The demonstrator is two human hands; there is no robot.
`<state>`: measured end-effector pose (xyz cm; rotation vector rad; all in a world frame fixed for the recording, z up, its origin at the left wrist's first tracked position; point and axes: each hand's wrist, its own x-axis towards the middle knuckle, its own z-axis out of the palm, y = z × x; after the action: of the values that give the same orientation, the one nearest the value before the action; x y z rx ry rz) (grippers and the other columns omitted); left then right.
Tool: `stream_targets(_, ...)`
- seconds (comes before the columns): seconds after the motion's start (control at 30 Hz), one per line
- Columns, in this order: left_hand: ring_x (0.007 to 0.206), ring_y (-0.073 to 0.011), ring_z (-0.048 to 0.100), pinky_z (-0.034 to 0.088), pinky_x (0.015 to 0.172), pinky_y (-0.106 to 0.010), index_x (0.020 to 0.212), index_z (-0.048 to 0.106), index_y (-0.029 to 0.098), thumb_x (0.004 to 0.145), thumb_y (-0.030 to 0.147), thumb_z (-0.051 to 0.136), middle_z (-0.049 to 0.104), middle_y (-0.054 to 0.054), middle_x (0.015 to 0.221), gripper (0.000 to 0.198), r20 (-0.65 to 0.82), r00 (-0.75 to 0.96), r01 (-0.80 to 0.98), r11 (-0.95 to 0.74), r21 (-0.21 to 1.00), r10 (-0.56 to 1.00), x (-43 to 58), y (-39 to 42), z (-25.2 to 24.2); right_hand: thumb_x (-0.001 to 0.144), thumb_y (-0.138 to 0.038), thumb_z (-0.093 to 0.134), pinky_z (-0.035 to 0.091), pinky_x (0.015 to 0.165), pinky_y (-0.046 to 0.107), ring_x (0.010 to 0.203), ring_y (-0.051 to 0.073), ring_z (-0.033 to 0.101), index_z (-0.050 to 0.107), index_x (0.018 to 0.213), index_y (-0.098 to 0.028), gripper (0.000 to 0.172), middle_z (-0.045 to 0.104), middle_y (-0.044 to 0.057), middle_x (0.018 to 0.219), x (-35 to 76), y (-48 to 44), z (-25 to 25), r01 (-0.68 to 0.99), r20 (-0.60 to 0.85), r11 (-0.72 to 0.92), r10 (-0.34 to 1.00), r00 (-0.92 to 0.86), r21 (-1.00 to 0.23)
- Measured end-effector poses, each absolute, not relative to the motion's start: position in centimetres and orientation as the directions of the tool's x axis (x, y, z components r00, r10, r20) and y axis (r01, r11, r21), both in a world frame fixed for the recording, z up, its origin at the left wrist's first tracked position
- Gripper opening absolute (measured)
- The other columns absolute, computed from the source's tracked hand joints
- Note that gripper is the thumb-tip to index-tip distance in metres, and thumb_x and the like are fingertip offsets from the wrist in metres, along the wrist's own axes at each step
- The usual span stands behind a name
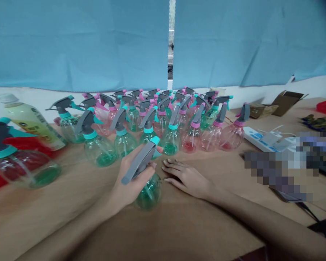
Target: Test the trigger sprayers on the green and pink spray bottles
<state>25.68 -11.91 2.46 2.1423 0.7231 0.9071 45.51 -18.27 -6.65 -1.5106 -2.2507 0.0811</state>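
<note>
The left hand (130, 191) is closed round a green spray bottle (150, 195) over the brown surface (190, 232); the empty right hand (188, 178) rests spread just right of it. Behind that bottle stand more spray bottles (191, 140) and hanging blue cloth (84, 47).

A blue fabric curtain (84, 47) spans the back in two broad panels, lightly creased, with a narrow, pale vertical strip (171, 40) marked by dark patches between them. Below its uneven hem runs a band of white wall (315, 85). A light-brown tabletop (192, 232) fills the foreground, its near edge showing at the lower right above a dark area too dim to identify. The light is soft, with faint shadows.
</note>
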Motion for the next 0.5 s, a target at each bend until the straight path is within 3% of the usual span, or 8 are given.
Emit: stream_targets(0.5,0.072,-0.0181,0.062,0.048,0.061,-0.029,0.115,0.058,0.027,0.083,0.024,0.050,0.063,-0.001,0.080,0.033,0.386,0.609,0.215,-0.613,0.760,0.693,25.89,-12.18,2.93,0.094,-0.042,0.040,0.035,0.108,0.044,0.130,0.023,0.041,0.050,0.131,-0.017,0.046,0.050,0.011,0.137,45.55,-18.65,-6.71,0.877,0.351,0.390,0.892,-0.284,-0.282)
